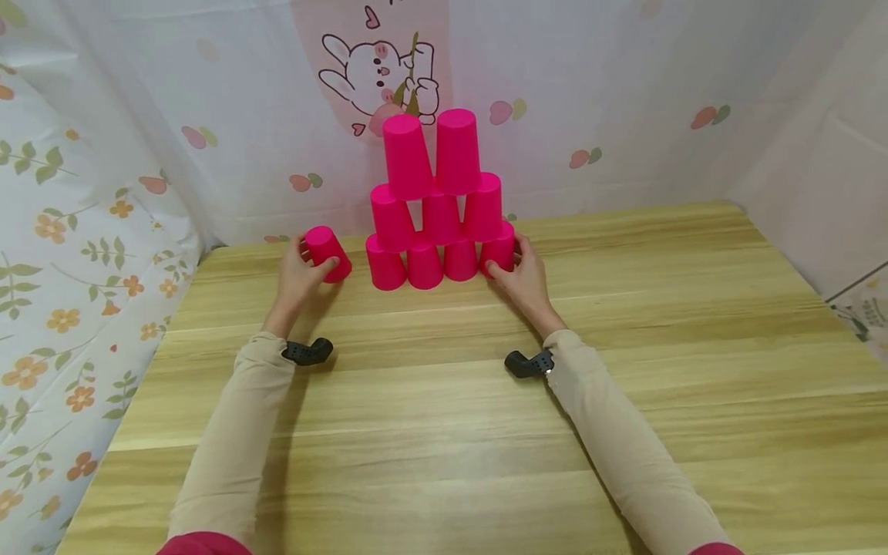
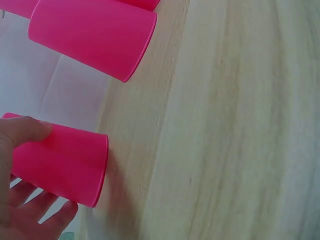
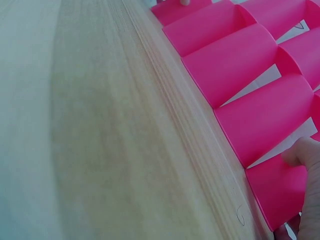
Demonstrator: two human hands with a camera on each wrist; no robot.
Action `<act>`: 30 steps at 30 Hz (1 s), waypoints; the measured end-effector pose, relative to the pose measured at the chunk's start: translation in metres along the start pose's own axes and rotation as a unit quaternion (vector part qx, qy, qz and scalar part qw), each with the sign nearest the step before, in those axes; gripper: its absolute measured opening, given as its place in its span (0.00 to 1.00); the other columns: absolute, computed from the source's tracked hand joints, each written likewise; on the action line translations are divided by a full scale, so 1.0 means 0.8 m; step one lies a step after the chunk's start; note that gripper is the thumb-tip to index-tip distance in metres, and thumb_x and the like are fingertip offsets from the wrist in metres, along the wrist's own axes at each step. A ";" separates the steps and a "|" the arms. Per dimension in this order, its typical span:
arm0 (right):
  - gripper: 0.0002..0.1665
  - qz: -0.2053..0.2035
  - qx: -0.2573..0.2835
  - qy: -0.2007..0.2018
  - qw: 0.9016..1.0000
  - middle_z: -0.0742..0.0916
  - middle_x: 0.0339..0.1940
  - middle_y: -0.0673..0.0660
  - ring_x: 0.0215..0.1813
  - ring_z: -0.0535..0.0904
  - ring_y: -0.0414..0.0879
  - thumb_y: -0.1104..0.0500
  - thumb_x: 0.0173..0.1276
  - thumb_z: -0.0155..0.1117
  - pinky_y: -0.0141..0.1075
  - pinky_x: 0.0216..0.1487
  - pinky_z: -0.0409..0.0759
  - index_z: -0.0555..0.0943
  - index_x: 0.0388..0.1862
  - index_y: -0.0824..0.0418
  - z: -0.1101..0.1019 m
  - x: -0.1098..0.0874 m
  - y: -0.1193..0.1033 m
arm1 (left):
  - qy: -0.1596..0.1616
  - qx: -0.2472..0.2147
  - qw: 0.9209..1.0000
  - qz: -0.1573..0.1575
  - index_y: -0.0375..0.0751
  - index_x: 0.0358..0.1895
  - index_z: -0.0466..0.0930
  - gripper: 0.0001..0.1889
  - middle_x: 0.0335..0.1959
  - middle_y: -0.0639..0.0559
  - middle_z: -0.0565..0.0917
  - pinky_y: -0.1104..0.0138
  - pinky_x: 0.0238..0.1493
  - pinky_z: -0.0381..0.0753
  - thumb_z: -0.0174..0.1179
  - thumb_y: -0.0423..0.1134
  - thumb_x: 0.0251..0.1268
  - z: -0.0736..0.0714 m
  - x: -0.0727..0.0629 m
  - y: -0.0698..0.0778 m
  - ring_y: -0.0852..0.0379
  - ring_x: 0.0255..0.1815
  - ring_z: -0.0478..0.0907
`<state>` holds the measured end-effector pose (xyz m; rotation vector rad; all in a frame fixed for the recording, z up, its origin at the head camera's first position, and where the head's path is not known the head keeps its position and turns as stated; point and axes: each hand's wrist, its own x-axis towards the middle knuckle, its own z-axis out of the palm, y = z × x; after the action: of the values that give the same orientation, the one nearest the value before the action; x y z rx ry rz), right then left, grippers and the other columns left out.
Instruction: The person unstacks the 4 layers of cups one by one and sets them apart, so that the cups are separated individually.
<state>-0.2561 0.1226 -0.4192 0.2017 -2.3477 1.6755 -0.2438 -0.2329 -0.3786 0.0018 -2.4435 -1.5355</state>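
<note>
Upside-down pink cups form a stepped stack (image 1: 442,220) at the table's back: several in the bottom row, three above, two on top. Apart from it on the left, my left hand (image 1: 298,277) grips a single upside-down pink cup (image 1: 323,248), thumb on the near side and fingers behind. In the left wrist view this cup's rim is close to the tabletop; whether it touches I cannot tell. My right hand (image 1: 527,281) holds the stack's rightmost bottom cup (image 3: 275,192) between thumb and fingers. The fingers behind that cup are mostly hidden.
The wood-grain table (image 1: 444,401) reaches back to a wall covered by a printed cloth (image 1: 597,92) with a rabbit drawing. A flowered cloth (image 1: 69,308) hangs along the left side. Black camera mounts (image 1: 308,352) are strapped to both wrists.
</note>
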 end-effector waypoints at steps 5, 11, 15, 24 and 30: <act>0.37 0.000 -0.003 0.002 1.000 0.76 0.57 0.61 0.53 0.74 0.55 0.62 0.57 0.64 0.44 0.53 0.75 0.63 0.65 0.66 0.002 -0.003 0.001 | 0.006 -0.014 1.000 0.002 0.27 0.64 0.54 0.34 0.62 0.35 0.64 0.52 0.60 0.68 0.61 0.31 0.56 -0.003 -0.001 -0.003 0.41 0.62 0.64; 0.37 -0.001 -0.008 -0.006 1.000 0.75 0.57 0.61 0.53 0.74 0.55 0.61 0.58 0.63 0.45 0.53 0.75 0.63 0.65 0.66 0.002 -0.003 -0.001 | 0.065 0.021 0.995 0.067 0.33 0.66 0.53 0.38 0.66 0.39 0.58 0.51 0.56 0.65 0.62 0.41 0.56 -0.015 0.004 0.028 0.42 0.65 0.58; 0.36 -0.007 -0.002 -0.005 1.000 0.75 0.56 0.62 0.52 0.74 0.56 0.62 0.58 0.63 0.45 0.52 0.75 0.63 0.64 0.66 0.001 -0.001 -0.001 | 0.083 0.044 0.990 0.108 0.35 0.65 0.57 0.36 0.64 0.43 0.61 0.53 0.56 0.68 0.61 0.46 0.57 -0.020 0.013 0.063 0.45 0.64 0.62; 0.37 -0.007 -0.006 -0.010 1.000 0.75 0.57 0.62 0.54 0.73 0.56 0.62 0.58 0.63 0.45 0.54 0.75 0.62 0.65 0.67 0.000 -0.001 0.000 | 0.049 -0.016 0.988 0.145 0.36 0.65 0.59 0.32 0.64 0.46 0.66 0.63 0.60 0.68 0.61 0.41 0.59 -0.004 0.015 0.157 0.56 0.63 0.66; 0.36 -0.013 -0.007 -0.008 1.000 0.76 0.57 0.61 0.53 0.74 0.55 0.62 0.58 0.62 0.45 0.53 0.75 0.63 0.65 0.66 -0.001 -0.002 -0.001 | 0.004 -0.040 0.989 0.145 0.37 0.65 0.59 0.30 0.64 0.47 0.66 0.61 0.61 0.67 0.59 0.40 0.60 0.012 0.008 0.207 0.57 0.63 0.65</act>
<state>-0.2545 0.1232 -0.4182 0.2434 -2.3573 1.6522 -0.2300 -0.1520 -0.2340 -0.3455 -2.2534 -1.4966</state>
